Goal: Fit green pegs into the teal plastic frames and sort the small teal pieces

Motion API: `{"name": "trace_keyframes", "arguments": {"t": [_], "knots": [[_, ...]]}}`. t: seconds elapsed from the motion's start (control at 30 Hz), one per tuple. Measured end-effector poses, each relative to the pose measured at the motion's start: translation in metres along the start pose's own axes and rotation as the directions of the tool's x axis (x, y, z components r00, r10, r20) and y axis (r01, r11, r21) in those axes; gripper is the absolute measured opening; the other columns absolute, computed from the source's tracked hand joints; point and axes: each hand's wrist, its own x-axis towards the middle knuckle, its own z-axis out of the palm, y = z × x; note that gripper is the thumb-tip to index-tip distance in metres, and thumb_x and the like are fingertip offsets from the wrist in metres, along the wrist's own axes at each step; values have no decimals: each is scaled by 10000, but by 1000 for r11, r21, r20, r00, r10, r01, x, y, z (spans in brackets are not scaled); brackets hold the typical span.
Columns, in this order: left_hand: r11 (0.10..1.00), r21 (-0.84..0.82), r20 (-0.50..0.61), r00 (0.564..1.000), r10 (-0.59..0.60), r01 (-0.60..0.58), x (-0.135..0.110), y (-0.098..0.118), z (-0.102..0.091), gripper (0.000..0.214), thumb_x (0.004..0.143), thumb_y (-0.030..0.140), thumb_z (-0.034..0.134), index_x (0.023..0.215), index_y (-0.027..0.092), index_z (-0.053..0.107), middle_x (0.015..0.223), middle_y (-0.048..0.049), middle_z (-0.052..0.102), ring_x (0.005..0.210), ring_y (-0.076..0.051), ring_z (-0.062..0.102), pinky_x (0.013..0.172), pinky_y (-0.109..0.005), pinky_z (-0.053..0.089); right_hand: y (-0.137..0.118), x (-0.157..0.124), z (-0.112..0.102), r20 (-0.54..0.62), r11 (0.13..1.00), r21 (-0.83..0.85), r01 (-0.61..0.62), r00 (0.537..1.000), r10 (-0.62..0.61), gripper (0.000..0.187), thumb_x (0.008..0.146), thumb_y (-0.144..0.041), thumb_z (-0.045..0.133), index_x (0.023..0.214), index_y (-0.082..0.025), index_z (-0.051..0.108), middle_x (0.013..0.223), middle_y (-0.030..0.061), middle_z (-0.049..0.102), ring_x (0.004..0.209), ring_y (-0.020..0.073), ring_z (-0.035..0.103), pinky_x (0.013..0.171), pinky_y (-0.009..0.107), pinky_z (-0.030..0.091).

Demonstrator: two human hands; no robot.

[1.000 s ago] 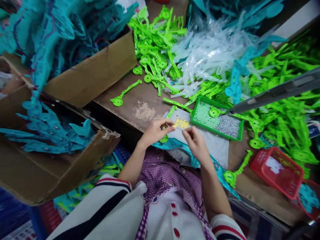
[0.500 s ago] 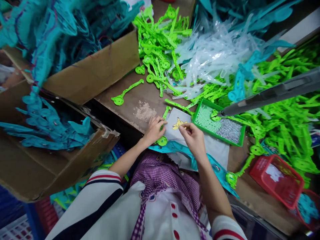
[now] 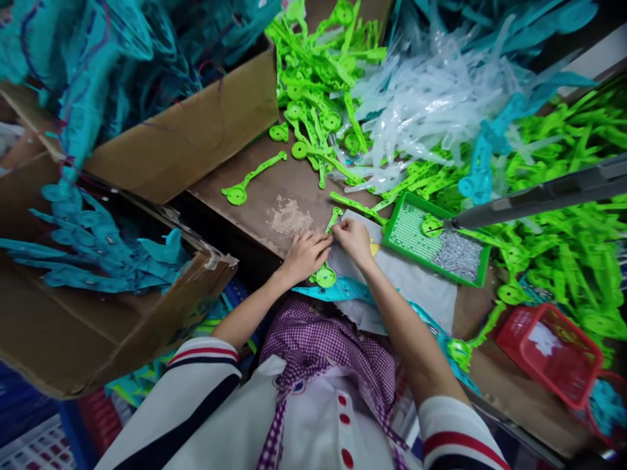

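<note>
My left hand [image 3: 306,256] lies over a bright green plastic arm [image 3: 325,277], its fingers curled on the middle. The arm's round disc shows below the fingers and its narrow end above them. Close beside it, my right hand [image 3: 353,239] pinches at the arm's upper part; whatever is between its fingertips is too small to make out. Under the right hand lies a pale cloth [image 3: 416,284] with a yellow cartoon print, partly covered. A long teal plastic piece [image 3: 343,289] runs along the table edge, below both hands.
A green tray [image 3: 484,266] of small metal parts stands to the right, a dark grey tool [image 3: 533,197] with a thin tip over it. Piles of green arms [image 3: 563,248] and translucent strips [image 3: 426,98] lie behind. Cardboard boxes [image 3: 196,130] are left, a red basket [image 3: 551,352] right.
My right hand has moved left from the cloth's yellow print to the green arm, beside my left hand. My left hand stays on the arm. The view has shifted slightly.
</note>
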Motion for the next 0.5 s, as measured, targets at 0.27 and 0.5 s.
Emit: {"name": "trace_keyframes", "arguments": {"t": [0.27,0.5], "knots": [[1000,10,18,1000,13,-13,3,-2,0,382,1008,319,439,1310,218,650,1275,-102,667,1127,-266,575,922,-441,457,-19,21,-12,211,991,-136,-10,977,39,242,848,-292,522,864,-141,710,878,103,730,831,202,639,689,253,385],[997,0,67,994,83,-83,11,-7,-11,329,979,304,467,1226,237,675,1519,-86,503,1351,-277,466,1069,-481,384,-3,11,-21,239,998,-27,54,970,-46,241,920,-324,530,898,-129,670,726,39,671,633,120,547,630,233,343]]}}
